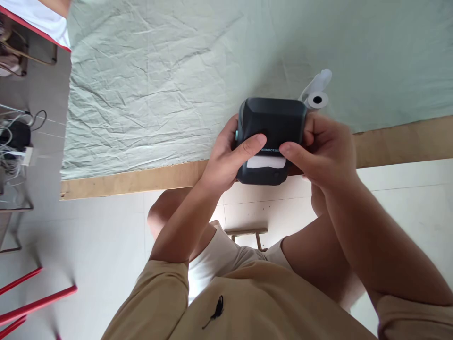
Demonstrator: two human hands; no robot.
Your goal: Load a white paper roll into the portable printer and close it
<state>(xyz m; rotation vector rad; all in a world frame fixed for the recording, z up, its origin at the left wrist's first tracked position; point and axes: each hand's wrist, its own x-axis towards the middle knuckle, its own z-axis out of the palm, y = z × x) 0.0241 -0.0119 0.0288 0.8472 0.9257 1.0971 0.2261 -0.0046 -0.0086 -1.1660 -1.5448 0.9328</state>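
Observation:
A black label printer (274, 120) with "NIIMBOT" lettering is held above the table's front edge. White label paper (266, 162) shows at its front slot. My left hand (228, 153) grips the left side, thumb across the top cover. On the other side, my right hand (323, 146) holds the right edge, its thumb on the cover near the lettering and its other fingers curled and partly hidden. Just beyond my right hand, a small roll of white paper (317, 100) with a dark core lies on the cloth, its loose end curling upward.
A wrinkled pale green cloth (148, 94) covers the table, whose bare wooden edge (134, 182) runs along the front. Part of another person's white clothing (46, 21) shows at the upper left. Tangled cables (14, 141) and red legs (38, 304) stand on the left.

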